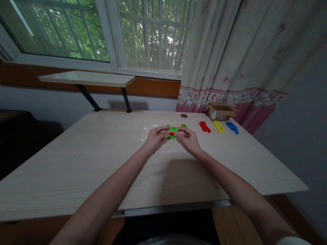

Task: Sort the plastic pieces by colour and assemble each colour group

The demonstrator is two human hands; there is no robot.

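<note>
Both hands meet over the middle of the desk, fingers pinched around small plastic pieces. My left hand grips the left side of a green plastic block. From the other side my right hand closes on the same piece. Just below the block, a red piece shows between the fingertips. More green plastic lies under it, and a green and orange bit sits behind my right fingers. Whether these pieces are joined is too small to tell.
On the right of the desk lie a red piece, a yellow piece and a blue piece. Behind them stands an open cardboard box. A raised white shelf stands at the back left, below the window.
</note>
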